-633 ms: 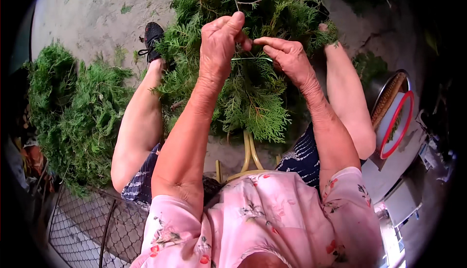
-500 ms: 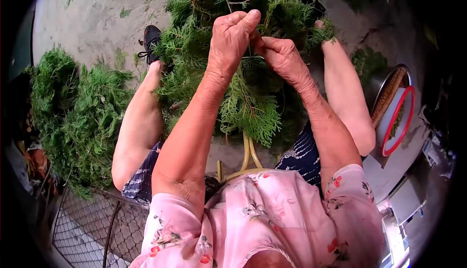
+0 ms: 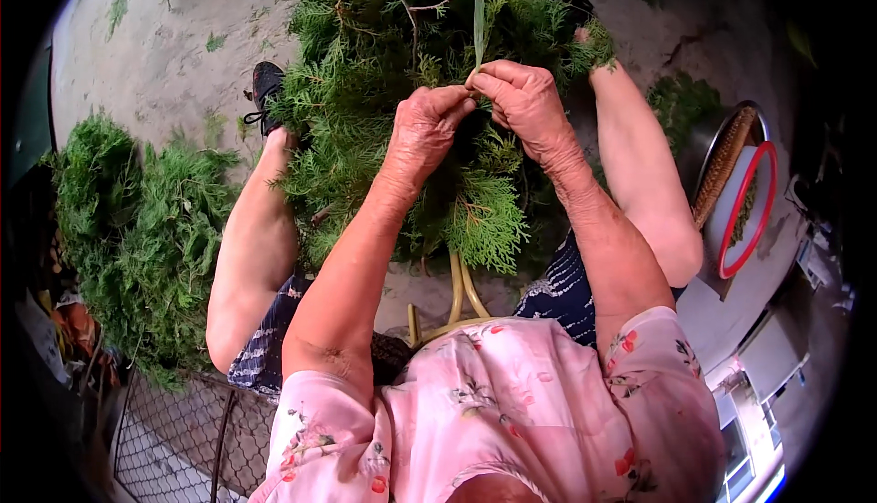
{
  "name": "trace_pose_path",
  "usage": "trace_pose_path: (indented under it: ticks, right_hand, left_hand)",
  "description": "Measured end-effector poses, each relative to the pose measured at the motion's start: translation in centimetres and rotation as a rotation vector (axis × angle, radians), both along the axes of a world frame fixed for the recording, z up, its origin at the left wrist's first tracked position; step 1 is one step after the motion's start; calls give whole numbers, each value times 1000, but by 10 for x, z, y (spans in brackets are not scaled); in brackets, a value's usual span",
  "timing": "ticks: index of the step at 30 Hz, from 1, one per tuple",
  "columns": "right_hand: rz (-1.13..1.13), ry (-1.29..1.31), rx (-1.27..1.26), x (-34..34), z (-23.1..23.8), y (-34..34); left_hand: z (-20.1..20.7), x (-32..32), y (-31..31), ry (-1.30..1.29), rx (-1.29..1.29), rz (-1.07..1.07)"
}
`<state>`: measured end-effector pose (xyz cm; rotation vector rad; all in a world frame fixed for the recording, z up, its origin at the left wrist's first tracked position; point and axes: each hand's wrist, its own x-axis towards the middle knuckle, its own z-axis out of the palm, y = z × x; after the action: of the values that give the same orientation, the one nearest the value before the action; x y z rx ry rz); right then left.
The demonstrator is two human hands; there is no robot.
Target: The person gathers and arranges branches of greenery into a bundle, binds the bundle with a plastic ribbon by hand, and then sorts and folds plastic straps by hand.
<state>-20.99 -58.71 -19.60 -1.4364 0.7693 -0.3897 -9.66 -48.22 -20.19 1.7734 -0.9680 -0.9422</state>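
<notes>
Between my knees rises a large heap of green conifer sprigs (image 3: 352, 128) with flat, feathery foliage. Above it my two hands meet, fingertips pinched together. A pale green, flat leaf strip (image 3: 479, 28) sticks up from between the thumb and fingers of my right hand (image 3: 530, 105). My left hand (image 3: 425, 133) is closed in a pinch right beside it, seemingly on the lower part of the same strip; the fingers hide most of that spot. A bare forked twig (image 3: 413, 23) stands out of the heap just beyond my left hand.
Another pile of green sprigs (image 3: 151, 247) lies on the floor to the left, beside a wire mesh panel (image 3: 169, 439). At the right are a red-rimmed white basin (image 3: 766, 220) and a brown corncob-like rod (image 3: 726, 165) in a metal bowl. Loose sprigs are scattered on the concrete.
My left hand has come down and my right hand has risen, so they now meet at about one height. The strip now stands upright from the pinch. The view has shifted slightly.
</notes>
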Motion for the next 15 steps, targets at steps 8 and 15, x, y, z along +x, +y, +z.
trace_pose_path:
  ticks: [8,15]
  right_hand:
    - [154,197,-79,-2,16,-9]
    - [34,84,239,0,10,-9]
  left_hand:
    - [-8,-15,1,-79,-114,102]
    - [-9,-14,-2,391,-47,160]
